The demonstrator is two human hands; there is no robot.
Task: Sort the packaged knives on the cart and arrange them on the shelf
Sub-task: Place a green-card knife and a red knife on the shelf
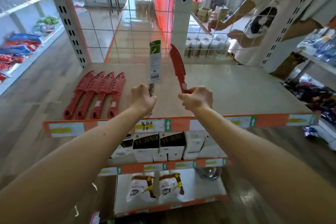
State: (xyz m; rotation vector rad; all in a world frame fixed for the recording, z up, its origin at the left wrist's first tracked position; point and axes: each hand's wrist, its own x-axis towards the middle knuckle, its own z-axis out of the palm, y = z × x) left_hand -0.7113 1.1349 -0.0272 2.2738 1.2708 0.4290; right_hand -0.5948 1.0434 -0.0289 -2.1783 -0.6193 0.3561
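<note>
Shelf (236, 87): pale board fills mid-frame, with an orange price strip (269, 120) along its front edge. A wire grid (112, 23) backs it. Upper right, beyond the grid, a second person (263, 14) reaches toward stock. Bottom centre, lower tier: a row of black-and-white boxes (158, 145). Left-centre of the board: four red sheathed knives (94, 94) lie side by side, handles toward the front edge. Both arms are stretched over the board. Left hand (142, 96) is curled round the metal handle of a carded knife (155, 62), card upright, barcode showing. Right hand (197, 97), near it, fingers closed on the handle of a red knife (178, 65), tip up, leaning toward the card.
</note>
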